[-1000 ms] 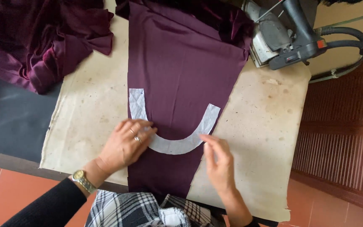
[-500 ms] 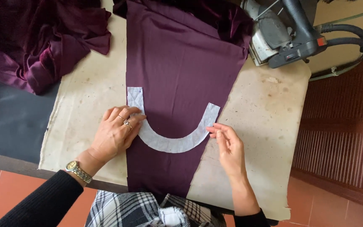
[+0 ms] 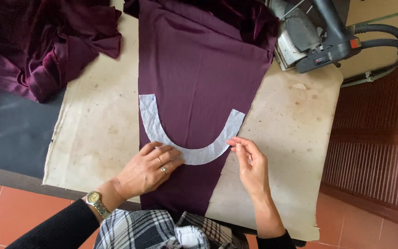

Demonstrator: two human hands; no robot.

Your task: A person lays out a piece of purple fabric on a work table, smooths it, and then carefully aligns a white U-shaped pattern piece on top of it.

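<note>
Interfacing piece (image 3: 180, 140), a pale U-shaped strip, lies flat on the long maroon fabric panel (image 3: 199, 87), near the front edge of the tabletop (image 3: 295, 124). The left hand (image 3: 148, 170) rests palm-down on the bottom of the curve, its grip flat and open, fingers spread and pressing rather than pinching; a ring and a wristwatch (image 3: 95, 200) show on that arm. The right hand (image 3: 249, 163) has thumb and fingertips drawn lightly together at the outer edge of the strip's right arm, just touching or just clear of it; I cannot tell whether it actually holds the edge.

Compared with half a second ago, the left hand has slid down from the strip's left arm to its base, and the right hand has stayed by the right arm. The strip itself has barely shifted, which suggests smoothing and settling in place.

Both arms of the U open toward the far edge of the tabletop, the left end sitting at the panel's left border. Its axis of symmetry runs front to back, along the panel's length.

A heap of maroon cloth (image 3: 47, 46) fills the far left corner, and a cutting machine (image 3: 314, 37) with its hose stands at the far right corner.
</note>
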